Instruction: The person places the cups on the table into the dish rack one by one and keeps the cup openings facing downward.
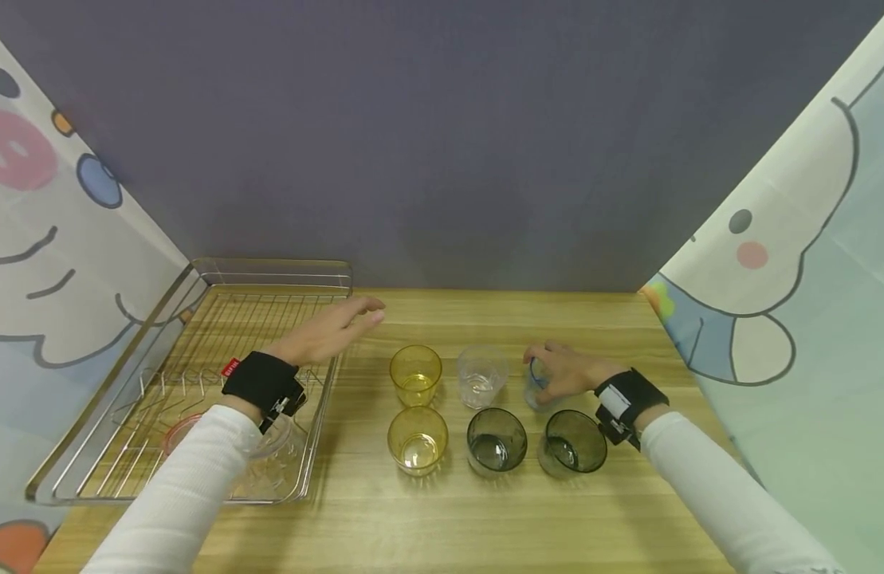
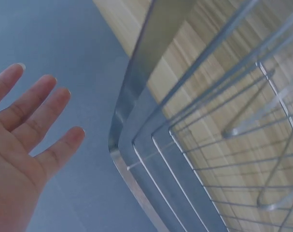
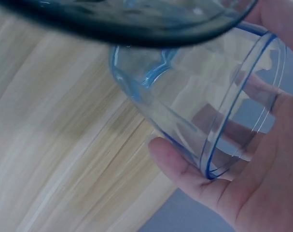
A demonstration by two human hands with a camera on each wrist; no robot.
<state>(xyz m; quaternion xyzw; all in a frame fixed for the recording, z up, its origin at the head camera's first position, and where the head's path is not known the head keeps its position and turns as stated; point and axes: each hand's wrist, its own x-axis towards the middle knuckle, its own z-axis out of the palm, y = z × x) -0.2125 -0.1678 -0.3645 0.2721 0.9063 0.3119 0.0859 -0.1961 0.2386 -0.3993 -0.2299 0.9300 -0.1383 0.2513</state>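
Fingers and thumb are curled, and by the right hand (image 1: 565, 372) a clear, blue-rimmed round glass tumbler (image 3: 189, 104) is gripped, right at the end of the back row! Whether its base is touching the pale wooden table (image 1: 384, 526) cannot be told. Beside it, a colourless glass tumbler (image 1: 482, 375) is seen, then a deep-yellow glass tumbler (image 1: 416, 379). The front row is made up of a pale-yellow glass tumbler (image 1: 418, 438), a smoky grey glass tumbler (image 1: 497, 440) and its grey twin (image 1: 573, 444). Over to the left hand (image 1: 327, 331): fingers extended and spread, it is poised near the edge of a silver-coloured metal wire rack (image 2: 148, 53), where a red-rimmed clear vessel (image 1: 174, 433) is partly covered by a white sleeve (image 1: 190, 478).
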